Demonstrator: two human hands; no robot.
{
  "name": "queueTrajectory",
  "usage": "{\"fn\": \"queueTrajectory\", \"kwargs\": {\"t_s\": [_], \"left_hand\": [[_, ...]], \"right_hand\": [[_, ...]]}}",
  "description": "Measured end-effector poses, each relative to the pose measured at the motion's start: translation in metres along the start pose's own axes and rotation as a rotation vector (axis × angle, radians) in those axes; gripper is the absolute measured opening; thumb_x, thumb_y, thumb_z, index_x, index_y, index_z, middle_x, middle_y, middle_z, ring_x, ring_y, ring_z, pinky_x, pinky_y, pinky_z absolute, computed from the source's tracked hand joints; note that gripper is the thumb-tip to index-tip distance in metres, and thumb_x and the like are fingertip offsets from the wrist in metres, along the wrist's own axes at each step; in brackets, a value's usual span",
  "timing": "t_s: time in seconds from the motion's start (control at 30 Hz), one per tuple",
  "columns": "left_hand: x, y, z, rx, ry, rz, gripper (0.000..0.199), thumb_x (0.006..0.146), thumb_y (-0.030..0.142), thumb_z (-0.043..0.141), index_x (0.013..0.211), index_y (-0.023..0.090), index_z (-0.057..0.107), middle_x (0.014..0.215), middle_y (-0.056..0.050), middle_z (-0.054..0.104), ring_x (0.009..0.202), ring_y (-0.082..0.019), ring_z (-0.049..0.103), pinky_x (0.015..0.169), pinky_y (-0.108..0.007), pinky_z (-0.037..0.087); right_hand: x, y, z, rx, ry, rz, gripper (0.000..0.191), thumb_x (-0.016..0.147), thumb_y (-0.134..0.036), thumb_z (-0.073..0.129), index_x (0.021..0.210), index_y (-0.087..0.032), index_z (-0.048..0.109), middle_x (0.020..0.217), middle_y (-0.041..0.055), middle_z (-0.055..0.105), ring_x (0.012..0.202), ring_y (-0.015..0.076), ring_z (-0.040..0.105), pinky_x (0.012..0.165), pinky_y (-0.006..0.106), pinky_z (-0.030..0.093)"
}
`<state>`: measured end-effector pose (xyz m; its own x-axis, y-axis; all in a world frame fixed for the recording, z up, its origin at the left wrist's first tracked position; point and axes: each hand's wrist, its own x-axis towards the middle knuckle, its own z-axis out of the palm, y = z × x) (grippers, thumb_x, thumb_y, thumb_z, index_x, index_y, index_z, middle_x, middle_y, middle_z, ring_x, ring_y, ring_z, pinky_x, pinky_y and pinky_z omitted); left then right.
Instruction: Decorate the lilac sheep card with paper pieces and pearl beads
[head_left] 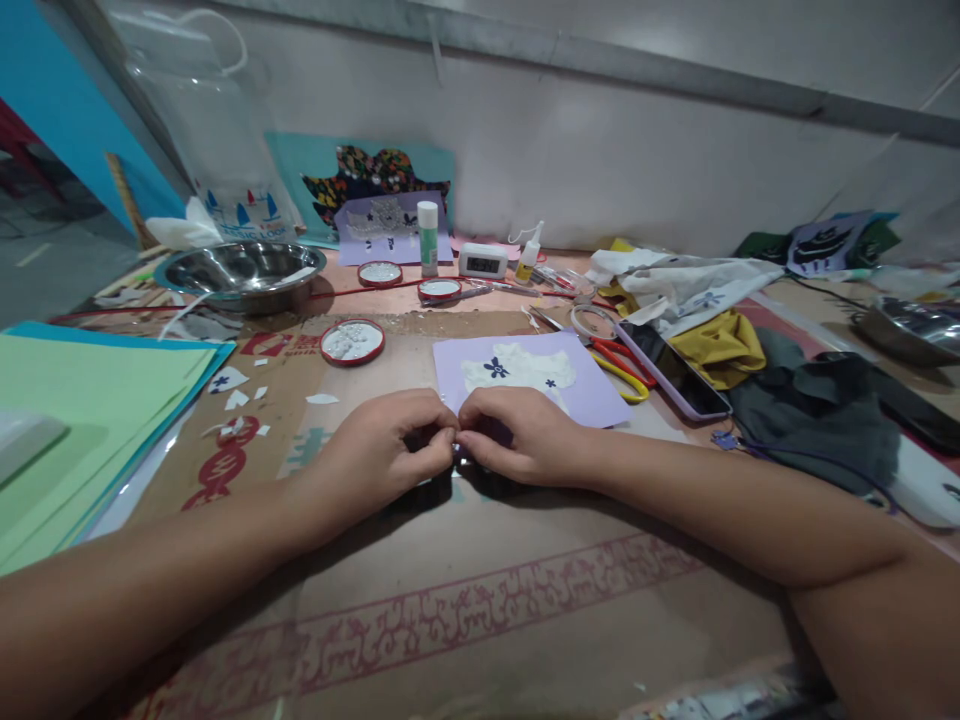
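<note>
My left hand (401, 437) and my right hand (517, 433) meet fingertip to fingertip over the middle of the table. Thumbs and forefingers of both are pinched together on something small, mostly hidden by the fingers; only a tiny shiny, dark bit shows below them. Just behind my hands lies a lilac card (600, 385) bearing a white cloth cut-out (536, 368) with dark blue flower prints. Left of the card is a red-rimmed lid (352, 342) with white lumps in it. Small white cloth scraps (236, 400) lie farther left.
A steel bowl (240, 272), a glue stick (427, 240), a small digital clock (484, 261) and a glue bottle (529, 255) stand behind. To the right are scissors (626, 375), a phone (675, 370) and cloth pieces (720, 345). Green paper sheets (97, 400) lie left.
</note>
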<state>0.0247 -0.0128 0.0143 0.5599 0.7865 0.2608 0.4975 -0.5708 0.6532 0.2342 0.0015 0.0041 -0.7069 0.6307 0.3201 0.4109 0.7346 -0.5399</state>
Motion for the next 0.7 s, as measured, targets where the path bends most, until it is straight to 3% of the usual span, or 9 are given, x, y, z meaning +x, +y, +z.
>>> {"fn": "queueTrajectory", "kwargs": {"t_s": [0.23, 0.47, 0.7], "left_hand": [[-0.0018, 0.0009, -0.0030, -0.026, -0.021, 0.000, 0.020, 0.089, 0.020, 0.047, 0.078, 0.018, 0.064, 0.075, 0.001, 0.065, 0.070, -0.014, 0.059, 0.066, -0.024, 0.044], [-0.0006, -0.0009, -0.0031, -0.062, -0.032, 0.010, 0.024, 0.096, 0.030, 0.050, 0.083, 0.019, 0.066, 0.082, -0.001, 0.068, 0.077, -0.015, 0.061, 0.072, -0.026, 0.046], [-0.0014, -0.0017, -0.0018, -0.030, -0.032, 0.014, 0.024, 0.097, 0.026, 0.046, 0.084, 0.018, 0.064, 0.082, -0.001, 0.067, 0.077, -0.015, 0.060, 0.072, -0.026, 0.044]], "right_hand": [[-0.0003, 0.0005, -0.0009, 0.032, 0.027, 0.001, 0.010, 0.093, -0.027, 0.054, 0.089, -0.019, 0.057, 0.075, 0.0010, 0.063, 0.065, 0.0133, 0.054, 0.062, 0.024, 0.042], [-0.0009, 0.0025, -0.0023, 0.048, 0.041, -0.008, 0.012, 0.098, -0.028, 0.051, 0.092, -0.019, 0.057, 0.079, 0.0025, 0.065, 0.069, 0.0149, 0.057, 0.066, 0.025, 0.044], [-0.0006, 0.0056, -0.0006, 0.054, 0.060, -0.003, 0.011, 0.098, -0.028, 0.052, 0.093, -0.020, 0.057, 0.082, 0.0025, 0.067, 0.072, 0.0151, 0.059, 0.067, 0.025, 0.044]]}}
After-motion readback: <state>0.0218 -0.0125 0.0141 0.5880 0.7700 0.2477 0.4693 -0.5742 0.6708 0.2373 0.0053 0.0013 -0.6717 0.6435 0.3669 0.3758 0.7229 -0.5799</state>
